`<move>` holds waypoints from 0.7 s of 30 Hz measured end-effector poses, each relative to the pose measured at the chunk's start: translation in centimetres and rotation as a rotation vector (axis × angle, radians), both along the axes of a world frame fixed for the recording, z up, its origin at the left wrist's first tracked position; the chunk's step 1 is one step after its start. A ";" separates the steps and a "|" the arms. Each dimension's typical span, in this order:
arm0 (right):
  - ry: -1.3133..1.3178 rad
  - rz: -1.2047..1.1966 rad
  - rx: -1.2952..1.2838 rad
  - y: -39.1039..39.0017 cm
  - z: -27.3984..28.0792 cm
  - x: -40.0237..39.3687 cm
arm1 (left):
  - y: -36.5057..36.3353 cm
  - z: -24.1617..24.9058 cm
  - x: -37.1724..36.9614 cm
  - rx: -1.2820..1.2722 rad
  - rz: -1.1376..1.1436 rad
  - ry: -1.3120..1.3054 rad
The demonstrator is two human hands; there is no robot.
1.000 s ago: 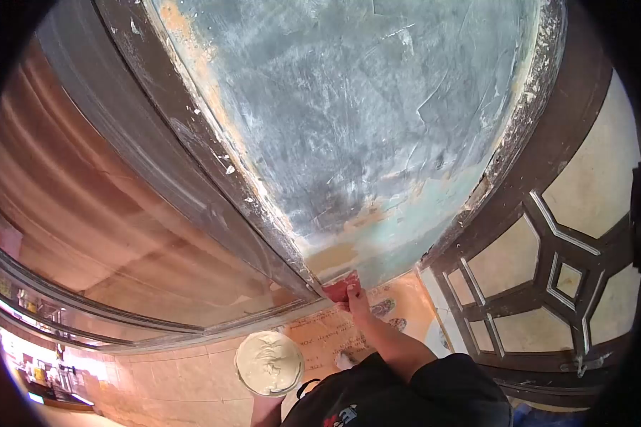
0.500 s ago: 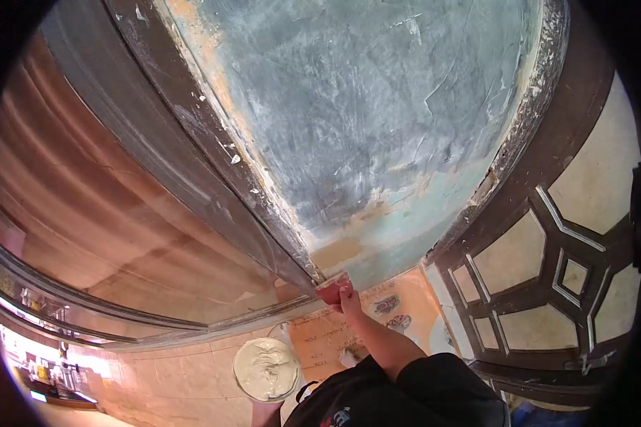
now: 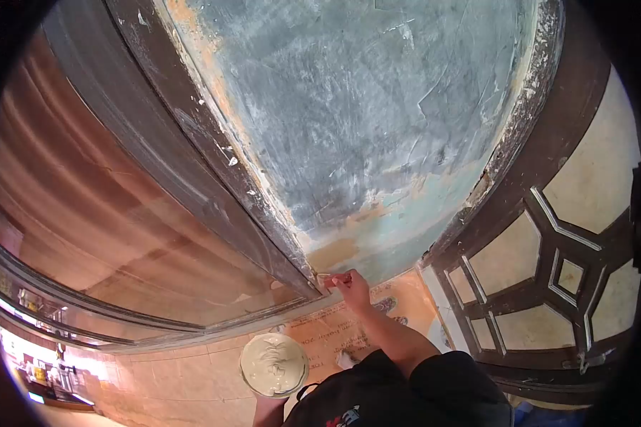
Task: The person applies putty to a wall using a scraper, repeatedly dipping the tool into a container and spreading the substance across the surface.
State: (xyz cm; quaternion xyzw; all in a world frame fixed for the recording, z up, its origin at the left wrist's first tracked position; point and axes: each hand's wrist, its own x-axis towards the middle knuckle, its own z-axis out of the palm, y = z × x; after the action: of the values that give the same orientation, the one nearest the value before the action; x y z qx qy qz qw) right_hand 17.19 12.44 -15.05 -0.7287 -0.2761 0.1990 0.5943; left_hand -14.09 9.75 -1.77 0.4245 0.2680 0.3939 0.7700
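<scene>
My right hand grips a reddish putty knife, seen almost edge-on. Its blade is at the lower left corner of the wall, where the wall meets the dark frame. My left hand holds a round container of creamy putty from below; most of its fingers are hidden under it. The putty's surface is swirled. Patchy grey and pale green filler covers the wall, with a tan patch near the bottom.
Orange printed sheeting lies on the floor at the wall's foot. On the right stands a dark door with pale panels. A reddish glossy panel fills the left side. Bright shelves with items show at lower left.
My right hand has turned the putty knife from broad face to nearly edge-on and moved it slightly up at the corner. The putty container has shifted a little right and up.
</scene>
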 end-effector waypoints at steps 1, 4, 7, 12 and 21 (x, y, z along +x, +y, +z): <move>-0.057 0.016 -0.011 -0.2 0.3 0.4 | 0.0 0.3 0.3 -0.061 0.004 -0.093; -0.092 0.036 -0.045 -0.6 3.3 0.6 | -0.7 -0.2 -0.6 -0.066 -0.003 -0.083; -0.094 0.011 -0.043 0.7 4.6 1.7 | -0.5 -0.3 -0.7 -0.060 -0.014 -0.080; -0.038 -0.142 0.105 0.7 -1.4 2.5 | -0.8 -0.9 -1.6 -0.050 -0.020 -0.068; -0.210 -0.143 -0.060 0.4 0.2 0.0 | -0.6 -0.9 -1.2 -0.027 -0.025 -0.041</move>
State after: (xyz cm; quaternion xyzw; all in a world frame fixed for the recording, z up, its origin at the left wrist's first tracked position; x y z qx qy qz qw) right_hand 17.20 12.84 -14.88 -0.7807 -0.2782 0.0869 0.5528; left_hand -15.30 9.15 -2.65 0.4091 0.2521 0.3894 0.7858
